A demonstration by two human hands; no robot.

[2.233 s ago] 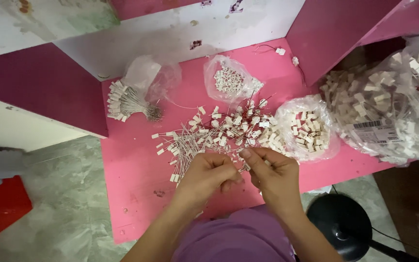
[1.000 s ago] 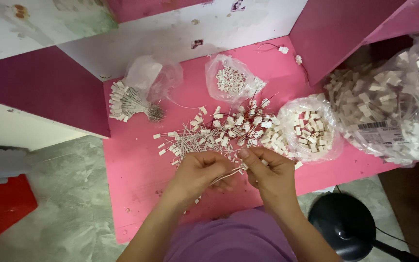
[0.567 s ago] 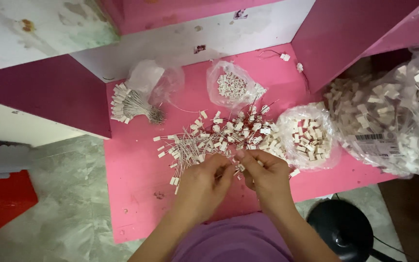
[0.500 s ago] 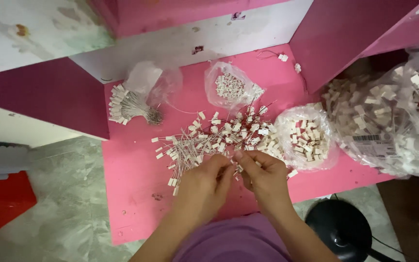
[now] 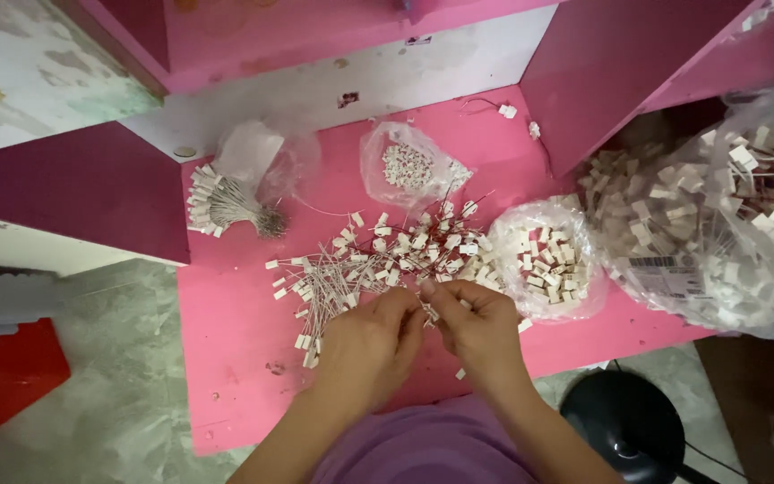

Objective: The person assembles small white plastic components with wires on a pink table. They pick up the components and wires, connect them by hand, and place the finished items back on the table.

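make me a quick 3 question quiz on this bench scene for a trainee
1. True or false: the left hand and the right hand meet at the near edge of the loose pile of wired white tags.
2. Which lies nearest the right hand? A) the tied bundle of tags B) the small open bag of white blocks C) the black round stool
3. What colour is the table top?

Key
1. True; the fingertips come together over a piece of the pile.
2. B, just to the right of that hand.
3. Pink.
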